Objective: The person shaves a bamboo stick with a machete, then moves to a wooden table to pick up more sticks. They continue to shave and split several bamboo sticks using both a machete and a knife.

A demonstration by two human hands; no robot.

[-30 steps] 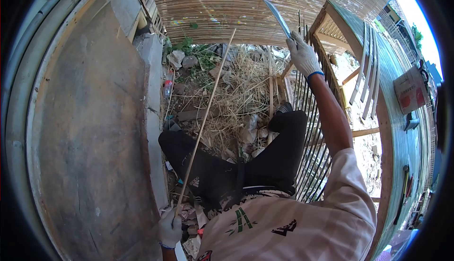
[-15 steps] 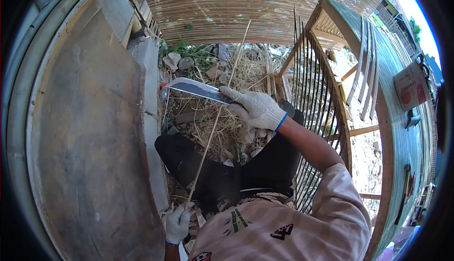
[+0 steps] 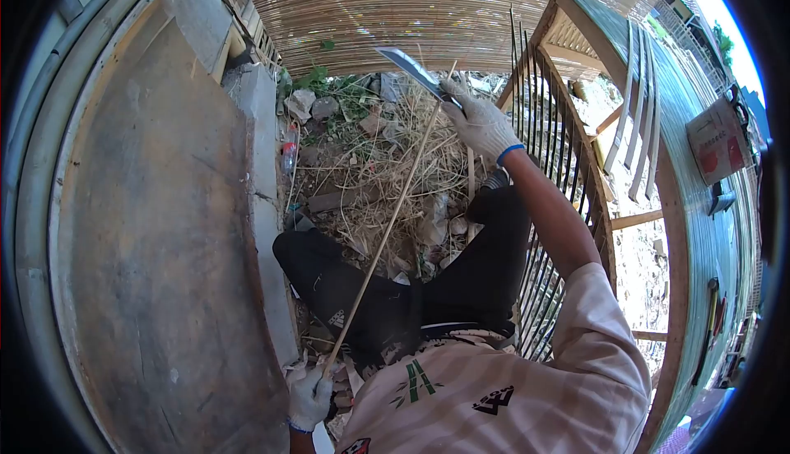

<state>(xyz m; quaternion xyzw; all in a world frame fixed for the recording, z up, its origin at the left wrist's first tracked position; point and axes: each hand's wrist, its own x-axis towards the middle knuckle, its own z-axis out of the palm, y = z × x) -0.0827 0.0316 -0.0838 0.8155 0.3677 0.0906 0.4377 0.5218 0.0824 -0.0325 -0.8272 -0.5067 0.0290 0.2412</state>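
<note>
A long, thin bamboo strip (image 3: 385, 238) slants from low left up to the top middle, crossing over my dark trousers. My left hand (image 3: 310, 399), in a white knit glove, is closed around its lower end beside my hip. Up near the far end of the strip, my right hand (image 3: 484, 125), gloved too with a blue cuff, grips a machete (image 3: 410, 67). The broad blade points up and left, and its base overlaps the strip just in front of my fingers. Most of the machete's handle is hidden in the glove.
Shavings (image 3: 380, 187), stones and leaves cover the ground between my legs. A large worn board (image 3: 156, 232) stands at the left. On the right are a rack of dark rods (image 3: 547, 125) and a green-topped bench (image 3: 687, 141) bearing a box (image 3: 717, 141) and tools. A woven bamboo screen (image 3: 428, 10) closes the back.
My right hand and the machete have moved up and right, away from me along the strip. The strip's far end has swung to the right. My left hand stays nearly in place.
</note>
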